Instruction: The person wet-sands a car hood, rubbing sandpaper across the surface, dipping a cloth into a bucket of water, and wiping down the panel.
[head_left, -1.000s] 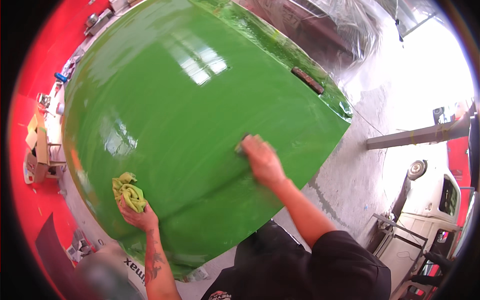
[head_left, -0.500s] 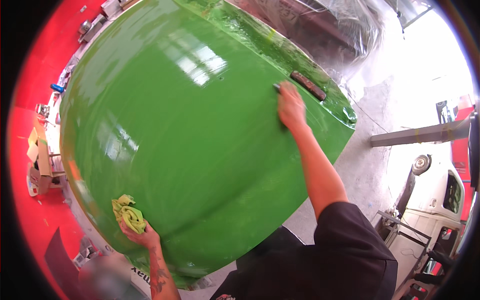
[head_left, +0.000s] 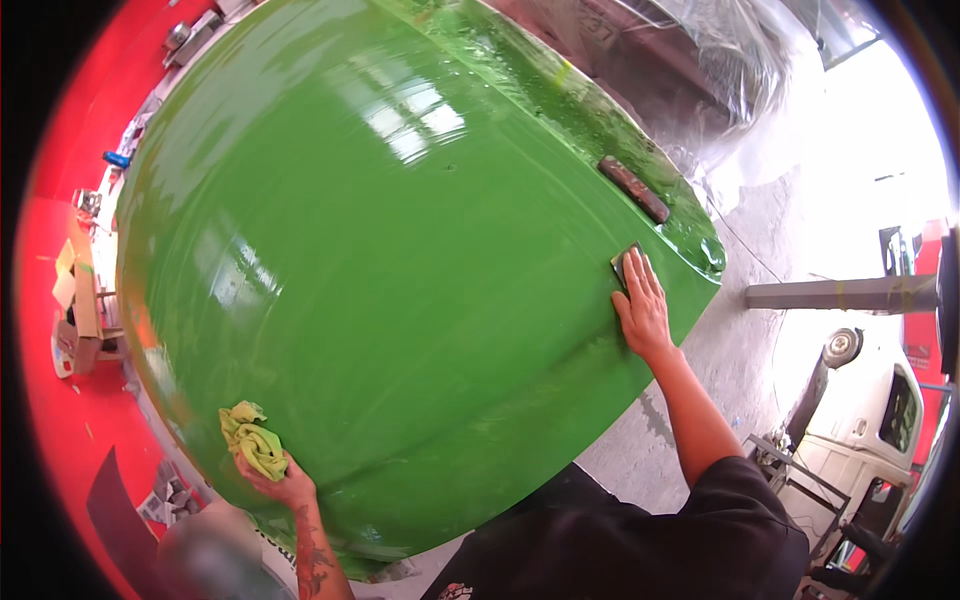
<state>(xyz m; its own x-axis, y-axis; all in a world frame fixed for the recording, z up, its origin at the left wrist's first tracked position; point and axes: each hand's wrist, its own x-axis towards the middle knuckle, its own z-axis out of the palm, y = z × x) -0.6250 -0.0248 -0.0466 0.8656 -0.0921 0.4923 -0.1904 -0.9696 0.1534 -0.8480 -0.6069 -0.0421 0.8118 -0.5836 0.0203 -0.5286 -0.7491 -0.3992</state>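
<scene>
A large glossy green car panel [head_left: 400, 250] fills the view, wet along its far edge. My right hand [head_left: 643, 305] lies flat near the panel's right corner, pressing a small dark sanding pad [head_left: 625, 262] under the fingertips. My left hand [head_left: 275, 485] rests at the panel's lower left edge, holding a crumpled yellow-green cloth [head_left: 252, 440] against the surface. A brown oblong block [head_left: 634, 188] lies on the panel's far right edge, a little beyond my right hand.
A red wall and floor [head_left: 70, 420] with shelves and small items run along the left. Clear plastic sheeting [head_left: 720, 70] hangs at the top right. A white vehicle [head_left: 860, 430] and a grey beam [head_left: 840, 293] stand at the right on a concrete floor.
My right hand first slid with the pad from the panel's middle up toward the brown block, then came back down and right to the corner. My left hand and the cloth stayed nearly in place.
</scene>
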